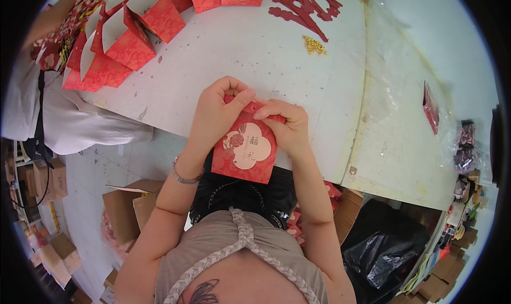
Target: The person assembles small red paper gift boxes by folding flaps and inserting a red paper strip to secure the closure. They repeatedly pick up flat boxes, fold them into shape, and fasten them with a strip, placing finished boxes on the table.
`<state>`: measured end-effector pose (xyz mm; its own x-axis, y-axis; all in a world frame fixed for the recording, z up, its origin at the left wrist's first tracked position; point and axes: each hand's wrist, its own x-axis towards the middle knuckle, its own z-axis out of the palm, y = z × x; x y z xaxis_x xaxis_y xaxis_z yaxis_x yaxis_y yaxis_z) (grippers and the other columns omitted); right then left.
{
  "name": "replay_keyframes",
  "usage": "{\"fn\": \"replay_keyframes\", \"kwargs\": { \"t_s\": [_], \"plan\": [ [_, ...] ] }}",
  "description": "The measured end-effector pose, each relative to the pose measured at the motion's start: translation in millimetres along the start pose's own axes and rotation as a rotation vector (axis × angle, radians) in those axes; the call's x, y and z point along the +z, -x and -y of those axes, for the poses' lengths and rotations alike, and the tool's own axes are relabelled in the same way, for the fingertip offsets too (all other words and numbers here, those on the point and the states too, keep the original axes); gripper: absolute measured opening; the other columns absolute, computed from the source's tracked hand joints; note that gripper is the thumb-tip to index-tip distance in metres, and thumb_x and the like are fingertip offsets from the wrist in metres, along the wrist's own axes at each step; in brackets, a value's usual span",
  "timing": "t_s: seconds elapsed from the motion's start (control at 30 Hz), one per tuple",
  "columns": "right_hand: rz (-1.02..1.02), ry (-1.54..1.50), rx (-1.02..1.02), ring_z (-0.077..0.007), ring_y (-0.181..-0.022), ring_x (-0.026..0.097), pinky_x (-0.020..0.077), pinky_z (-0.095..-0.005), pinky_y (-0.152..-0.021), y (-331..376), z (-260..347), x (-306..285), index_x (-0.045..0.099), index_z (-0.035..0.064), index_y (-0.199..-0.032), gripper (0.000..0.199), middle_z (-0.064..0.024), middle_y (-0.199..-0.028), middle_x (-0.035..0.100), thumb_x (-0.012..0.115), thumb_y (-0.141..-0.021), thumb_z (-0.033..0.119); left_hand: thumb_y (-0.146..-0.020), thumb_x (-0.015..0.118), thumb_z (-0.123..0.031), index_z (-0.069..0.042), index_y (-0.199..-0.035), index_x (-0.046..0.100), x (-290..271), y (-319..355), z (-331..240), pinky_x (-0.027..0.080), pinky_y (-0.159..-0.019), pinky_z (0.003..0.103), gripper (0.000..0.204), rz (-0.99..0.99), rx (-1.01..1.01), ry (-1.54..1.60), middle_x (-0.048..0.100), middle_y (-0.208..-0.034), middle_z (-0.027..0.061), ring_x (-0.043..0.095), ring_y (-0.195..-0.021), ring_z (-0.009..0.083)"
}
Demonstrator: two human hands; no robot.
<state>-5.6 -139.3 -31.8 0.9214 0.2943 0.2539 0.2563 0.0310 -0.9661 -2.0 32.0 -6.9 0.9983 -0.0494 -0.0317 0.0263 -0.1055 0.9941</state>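
A red paper gift box (221,164) with a pale flower-shaped label hangs in front of me at the table's near edge. My left hand (221,106) pinches its top edge at the left, fingers curled behind it. At the top right corner my right hand (287,124) grips the same edge between thumb and fingers. A small dark hole shows in the top strip between the two hands. What lies behind the fingers is hidden. Farther off on the table are a heap of dark red cut-out strips (306,6) and a small pile of gold fasteners (314,45).
Several open red boxes (128,40) stand at the far left of the white table (197,64). A person in pale clothing (90,118) is at the left. A flat red packet (430,108) lies at the right. Cardboard boxes (130,205) and a black plastic bag (380,251) sit below the table.
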Motion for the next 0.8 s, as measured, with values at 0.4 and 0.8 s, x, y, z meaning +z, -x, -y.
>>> {"fn": "replay_keyframes", "kwargs": {
  "t_s": [0.4, 0.8],
  "plan": [
    [-0.053, -0.083, -0.062, -0.0154, -0.091, 0.062, 0.0478, -0.0255, -0.080, -3.9, 7.2, 2.5, 0.063, 0.0014, -0.103, 0.025, -0.0114, -0.101, 0.067, 0.057, -0.079, -0.003, -0.086, 0.058, 0.004, 0.005, -0.099, 0.061, -8.8, 12.9, -9.8, 0.053, -0.073, 0.024, 0.013, -0.056, 0.083, 0.264, 0.068, -0.092, 0.0133, 0.064, -0.081, 0.0135],
    [-0.387, 0.768, -0.533, -0.0308, -0.083, 0.064, 0.0516, -0.0371, -0.080, -28.4, 13.1, 21.0, 0.058, -0.0044, -0.112, 0.036, -0.0189, -0.103, 0.065, 0.059, -0.078, 0.004, -0.087, 0.059, -0.010, 0.003, -0.126, 0.050, 31.4, 0.1, -12.0, 0.038, -0.101, 0.034, 0.042, -0.105, 0.558, -0.155, 0.052, -0.127, 0.0155, 0.050, -0.116, 0.0228]
  ]
}}
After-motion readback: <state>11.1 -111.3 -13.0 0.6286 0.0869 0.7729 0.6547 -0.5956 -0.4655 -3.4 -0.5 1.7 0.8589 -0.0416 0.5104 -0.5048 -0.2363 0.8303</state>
